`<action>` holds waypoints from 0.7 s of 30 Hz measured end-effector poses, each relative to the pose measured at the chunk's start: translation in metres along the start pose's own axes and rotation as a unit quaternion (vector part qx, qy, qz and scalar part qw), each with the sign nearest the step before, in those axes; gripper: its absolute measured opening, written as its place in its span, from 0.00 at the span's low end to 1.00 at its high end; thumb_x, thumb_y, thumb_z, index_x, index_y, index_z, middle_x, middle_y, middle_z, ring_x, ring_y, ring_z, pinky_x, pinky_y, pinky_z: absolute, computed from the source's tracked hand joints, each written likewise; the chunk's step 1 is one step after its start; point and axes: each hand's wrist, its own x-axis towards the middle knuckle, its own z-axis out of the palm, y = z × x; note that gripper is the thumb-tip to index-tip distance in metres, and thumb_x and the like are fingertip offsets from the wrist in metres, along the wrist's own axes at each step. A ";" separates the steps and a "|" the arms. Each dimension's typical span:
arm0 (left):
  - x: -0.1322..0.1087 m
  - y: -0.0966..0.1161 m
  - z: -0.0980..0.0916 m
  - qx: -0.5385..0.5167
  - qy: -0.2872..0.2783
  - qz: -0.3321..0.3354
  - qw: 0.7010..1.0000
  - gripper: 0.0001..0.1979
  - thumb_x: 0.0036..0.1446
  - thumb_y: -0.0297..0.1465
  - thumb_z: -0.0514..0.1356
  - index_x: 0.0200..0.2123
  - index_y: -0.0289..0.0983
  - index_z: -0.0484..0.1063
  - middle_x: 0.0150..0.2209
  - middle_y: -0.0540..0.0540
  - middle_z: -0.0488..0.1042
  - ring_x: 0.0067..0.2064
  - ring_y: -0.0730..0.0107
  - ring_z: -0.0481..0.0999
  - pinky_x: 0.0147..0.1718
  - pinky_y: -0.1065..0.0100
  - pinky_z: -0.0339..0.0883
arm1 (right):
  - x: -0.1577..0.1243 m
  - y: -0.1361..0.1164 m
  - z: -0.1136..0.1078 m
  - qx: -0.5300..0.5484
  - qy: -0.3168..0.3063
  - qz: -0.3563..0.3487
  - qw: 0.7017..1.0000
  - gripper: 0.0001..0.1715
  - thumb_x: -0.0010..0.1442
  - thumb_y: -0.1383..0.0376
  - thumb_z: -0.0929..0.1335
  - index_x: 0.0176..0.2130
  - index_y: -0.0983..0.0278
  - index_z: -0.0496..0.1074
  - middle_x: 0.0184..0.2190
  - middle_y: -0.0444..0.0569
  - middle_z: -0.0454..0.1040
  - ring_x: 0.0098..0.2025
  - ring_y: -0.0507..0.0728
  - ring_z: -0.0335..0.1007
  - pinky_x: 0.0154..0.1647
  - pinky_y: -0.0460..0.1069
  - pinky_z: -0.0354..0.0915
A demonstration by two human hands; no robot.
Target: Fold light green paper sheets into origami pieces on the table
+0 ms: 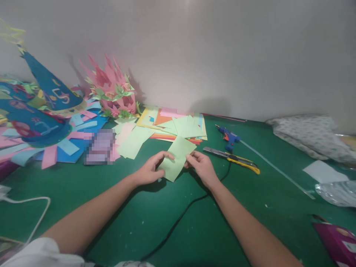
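A light green sheet of paper is held above the green table, tilted, between my two hands. My left hand has its thumb and fingers on the sheet's left edge. At the right edge, my right hand pinches the paper between thumb and fingers. Just behind the held sheet lies a pile of coloured paper, with green pieces on top of orange and yellow ones. More loose green paper lies to the left. A yellow utility knife rests right of my right hand.
Beyond the knife lies a blue glue gun with a clear glue stick; a black cord crosses the table. Blue paper cone hats and a pink paper crown stand at left. Patterned cloth and a magenta pouch lie right.
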 end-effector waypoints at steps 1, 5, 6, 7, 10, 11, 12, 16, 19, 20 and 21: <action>-0.001 0.001 -0.001 -0.005 -0.005 0.001 1.000 0.15 0.50 0.27 0.57 0.44 0.37 0.63 0.38 0.47 0.65 0.35 0.71 0.66 0.30 0.73 0.62 | -0.001 0.000 0.001 0.002 -0.004 0.001 1.000 0.19 0.49 0.52 0.71 0.24 0.64 0.67 0.19 0.43 0.72 0.22 0.50 0.66 0.29 0.46 0.64; 0.001 0.000 -0.003 0.052 -0.014 0.040 0.998 0.10 0.58 0.35 0.55 0.31 0.34 0.69 0.28 0.49 0.65 0.30 0.73 0.64 0.29 0.72 0.59 | -0.004 -0.001 0.000 0.017 -0.011 0.009 1.000 0.20 0.48 0.52 0.72 0.23 0.64 0.66 0.17 0.41 0.70 0.21 0.49 0.64 0.28 0.45 0.63; 0.003 0.000 -0.002 0.082 0.003 0.050 0.995 0.13 0.59 0.36 0.54 0.28 0.34 0.70 0.27 0.49 0.64 0.30 0.73 0.64 0.31 0.71 0.60 | -0.004 -0.002 0.000 0.019 -0.011 0.012 1.000 0.20 0.48 0.52 0.72 0.23 0.64 0.66 0.17 0.41 0.70 0.21 0.49 0.64 0.27 0.45 0.62; 0.005 -0.001 -0.001 0.112 0.031 0.057 0.992 0.15 0.60 0.37 0.54 0.27 0.34 0.71 0.27 0.48 0.64 0.31 0.72 0.65 0.32 0.70 0.60 | -0.005 -0.002 -0.001 0.021 -0.009 0.015 1.000 0.20 0.48 0.53 0.73 0.23 0.64 0.66 0.16 0.41 0.70 0.21 0.48 0.64 0.27 0.45 0.62; 0.010 -0.005 0.002 0.172 0.135 0.069 0.973 0.14 0.59 0.38 0.56 0.27 0.36 0.72 0.37 0.45 0.64 0.42 0.67 0.66 0.43 0.66 0.62 | -0.005 -0.004 -0.002 0.032 -0.008 0.017 0.999 0.21 0.46 0.53 0.73 0.22 0.64 0.65 0.17 0.41 0.70 0.20 0.48 0.63 0.25 0.44 0.60; 0.011 -0.006 0.003 0.184 0.155 0.066 0.968 0.13 0.58 0.37 0.57 0.27 0.36 0.72 0.40 0.44 0.63 0.45 0.66 0.65 0.46 0.64 0.61 | -0.004 -0.004 -0.003 0.036 -0.014 0.013 0.999 0.21 0.47 0.52 0.73 0.22 0.64 0.64 0.17 0.41 0.70 0.19 0.48 0.62 0.24 0.44 0.59; 0.012 -0.006 0.005 0.191 0.166 0.062 0.965 0.11 0.56 0.37 0.59 0.26 0.36 0.71 0.42 0.44 0.62 0.47 0.64 0.65 0.48 0.63 0.60 | -0.003 -0.003 -0.003 0.041 -0.021 0.008 0.999 0.21 0.48 0.52 0.73 0.22 0.63 0.63 0.17 0.40 0.69 0.19 0.48 0.62 0.24 0.44 0.59; 0.011 -0.004 0.014 0.142 0.107 0.023 0.984 0.09 0.53 0.36 0.62 0.28 0.36 0.70 0.42 0.44 0.62 0.45 0.65 0.66 0.44 0.64 0.64 | -0.002 0.000 -0.001 0.054 -0.060 -0.019 0.997 0.21 0.53 0.51 0.70 0.24 0.63 0.62 0.16 0.39 0.67 0.19 0.48 0.60 0.24 0.44 0.58; 0.009 -0.002 0.025 0.045 0.119 0.012 0.992 0.12 0.54 0.39 0.60 0.32 0.36 0.64 0.43 0.43 0.61 0.44 0.66 0.66 0.42 0.65 0.65 | -0.005 0.001 0.003 0.056 -0.083 -0.036 0.994 0.20 0.55 0.51 0.69 0.25 0.62 0.62 0.18 0.39 0.66 0.20 0.48 0.60 0.25 0.44 0.58; 0.009 -0.002 0.029 0.033 0.134 0.014 0.990 0.14 0.52 0.40 0.61 0.33 0.37 0.62 0.44 0.43 0.60 0.46 0.64 0.64 0.43 0.64 0.65 | -0.007 0.000 0.005 0.053 -0.088 -0.041 0.994 0.19 0.56 0.51 0.68 0.26 0.62 0.63 0.20 0.40 0.66 0.21 0.49 0.60 0.25 0.45 0.58; 0.009 -0.002 0.032 0.022 0.144 0.009 0.989 0.16 0.51 0.40 0.63 0.34 0.38 0.60 0.45 0.43 0.59 0.48 0.63 0.64 0.43 0.64 0.65 | -0.009 -0.001 0.007 0.046 -0.091 -0.046 0.994 0.18 0.56 0.51 0.67 0.27 0.62 0.65 0.22 0.40 0.67 0.22 0.49 0.60 0.26 0.45 0.59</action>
